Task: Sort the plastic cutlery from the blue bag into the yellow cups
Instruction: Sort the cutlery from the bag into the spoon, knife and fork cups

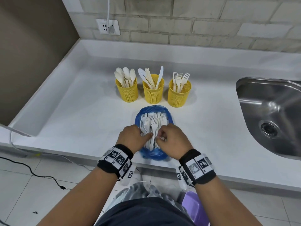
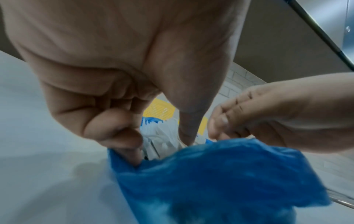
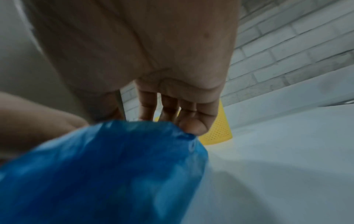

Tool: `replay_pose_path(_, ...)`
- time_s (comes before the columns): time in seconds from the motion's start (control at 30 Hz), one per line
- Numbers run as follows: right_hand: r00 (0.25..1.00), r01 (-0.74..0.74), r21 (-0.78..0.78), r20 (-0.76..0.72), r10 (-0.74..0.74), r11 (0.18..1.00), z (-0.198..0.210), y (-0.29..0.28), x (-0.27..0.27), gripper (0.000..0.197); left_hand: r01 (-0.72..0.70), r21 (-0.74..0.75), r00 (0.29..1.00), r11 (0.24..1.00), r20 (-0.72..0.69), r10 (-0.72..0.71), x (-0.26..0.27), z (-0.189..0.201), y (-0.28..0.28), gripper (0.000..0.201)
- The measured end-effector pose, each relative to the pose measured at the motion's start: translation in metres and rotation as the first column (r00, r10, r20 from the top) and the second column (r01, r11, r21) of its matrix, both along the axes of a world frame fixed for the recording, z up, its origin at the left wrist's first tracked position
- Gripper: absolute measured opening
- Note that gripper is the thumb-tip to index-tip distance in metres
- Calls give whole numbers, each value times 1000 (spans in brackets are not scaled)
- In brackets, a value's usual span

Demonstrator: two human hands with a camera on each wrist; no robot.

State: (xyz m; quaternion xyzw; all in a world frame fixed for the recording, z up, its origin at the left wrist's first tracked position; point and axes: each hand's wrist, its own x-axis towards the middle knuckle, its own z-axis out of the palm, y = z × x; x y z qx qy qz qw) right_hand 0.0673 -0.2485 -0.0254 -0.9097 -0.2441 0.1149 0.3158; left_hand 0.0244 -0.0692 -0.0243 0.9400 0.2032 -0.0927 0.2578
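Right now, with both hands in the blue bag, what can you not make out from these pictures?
- Head view: the lower handles of the cutlery are hidden by the left hand and right hand.
- Head view: whether spoons or knives lie under the forks in the blue bag cannot be told.
- Right wrist view: the bag's rim covers the fingertips, so any grip is unseen.
- Left wrist view: blurred; the pieces cannot be told apart.

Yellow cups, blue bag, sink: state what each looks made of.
Yellow cups: apparently rigid plastic, matte, walls perforated in a fine mesh. Blue bag: thin plastic film, translucent, crinkled and glossy. Sink: likely stainless steel, brushed grey with bright reflections.
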Motion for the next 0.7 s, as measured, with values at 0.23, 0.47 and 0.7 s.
replay_pose_path(0.23, 990, 131, -18, -56, -132, 991, -14, -14, 0, 9, -89, -89, 994, 992, -63, 84, 12, 5, 13, 37)
replay_pose_path(0.47, 965, 253, 20, -75, -251, 967, -9, -6, -1, 28, -98, -143, 995, 985, 22, 102, 12, 1, 1, 33)
replay_pose_path(0.7, 902, 354, -63, -240, -358, 933, -6, -8, 10, 29, -113, -159, 992, 981, 39, 121, 13, -10, -2, 39)
